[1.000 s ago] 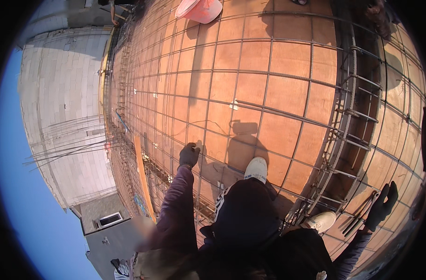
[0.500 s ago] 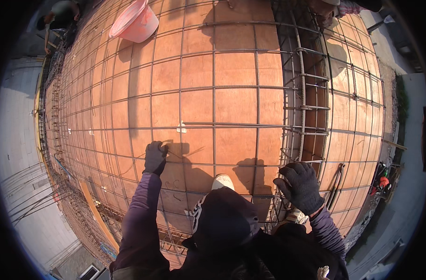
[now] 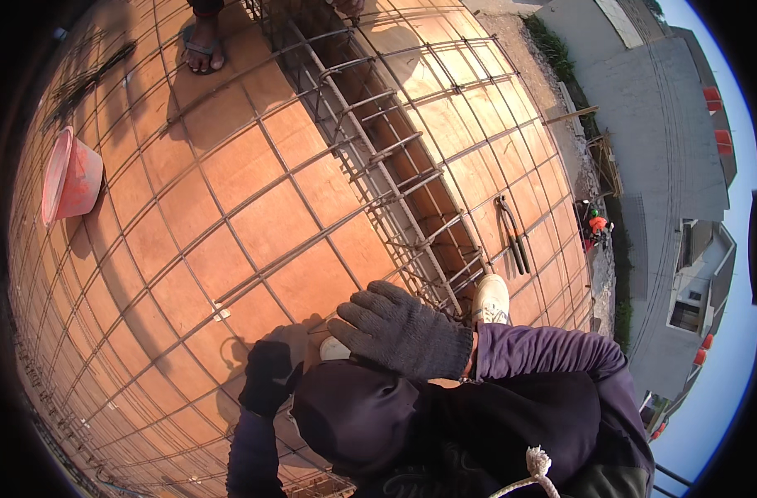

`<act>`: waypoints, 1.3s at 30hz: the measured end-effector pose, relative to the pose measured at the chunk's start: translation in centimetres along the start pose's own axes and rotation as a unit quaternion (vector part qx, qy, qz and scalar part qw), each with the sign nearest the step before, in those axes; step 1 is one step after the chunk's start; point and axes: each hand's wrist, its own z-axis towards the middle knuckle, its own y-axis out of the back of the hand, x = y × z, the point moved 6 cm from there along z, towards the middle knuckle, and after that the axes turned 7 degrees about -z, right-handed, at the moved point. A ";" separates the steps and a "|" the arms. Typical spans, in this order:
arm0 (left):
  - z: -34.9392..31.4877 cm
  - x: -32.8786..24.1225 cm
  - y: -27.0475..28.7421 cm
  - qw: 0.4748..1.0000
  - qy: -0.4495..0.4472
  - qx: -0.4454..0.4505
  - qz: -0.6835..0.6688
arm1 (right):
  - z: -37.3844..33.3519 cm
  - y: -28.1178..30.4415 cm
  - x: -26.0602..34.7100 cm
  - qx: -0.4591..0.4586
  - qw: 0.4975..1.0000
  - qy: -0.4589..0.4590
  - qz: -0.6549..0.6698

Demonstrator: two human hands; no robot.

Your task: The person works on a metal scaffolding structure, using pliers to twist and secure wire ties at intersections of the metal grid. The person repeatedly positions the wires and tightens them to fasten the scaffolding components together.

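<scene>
My right hand (image 3: pixel 407 332), in a grey knit glove, reaches across in front of my body. Its fingers lie stretched out and nothing shows in it. Close to its left is my left hand (image 3: pixel 270 375) in a dark glove, low over the steel rebar grid (image 3: pixel 266 274). Shade hides the left fingers, so I cannot tell what they hold, if anything. Under the rebar lies orange-brown plywood (image 3: pixel 229 178). One white shoe (image 3: pixel 334 349) shows beside my right hand, the other (image 3: pixel 490 300) by the beam cage.
A rebar beam cage (image 3: pixel 387 153) runs along a trench. Beyond it lies a long-handled tool (image 3: pixel 513 236) with black grips. A pink bucket (image 3: pixel 75 176) stands at left, near thin dark rods (image 3: pixel 88 79). Another person's sandalled foot (image 3: pixel 202 48) stands at the top.
The view has swung to the right, so the bucket and cage sit further left. My right hand has come across toward my left, its fingers now straighter. Another person's foot has come into view.
</scene>
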 end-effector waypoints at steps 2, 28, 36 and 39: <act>3.1 -1.8 -0.4 0.996 0.016 0.046 -0.073 | 0.5 0.9 0.2 0.002 0.997 -0.031 -0.066; 9.5 -7.2 7.3 0.898 0.350 0.164 -0.212 | -21.9 4.8 -29.8 0.070 0.946 -0.294 0.117; 20.3 -16.5 3.9 0.961 0.173 0.206 -0.069 | -35.2 4.0 -36.6 0.029 0.892 -0.420 0.166; 23.4 -17.2 2.0 0.938 0.216 0.259 -0.080 | -40.7 3.9 -37.1 -0.004 0.848 -0.500 0.174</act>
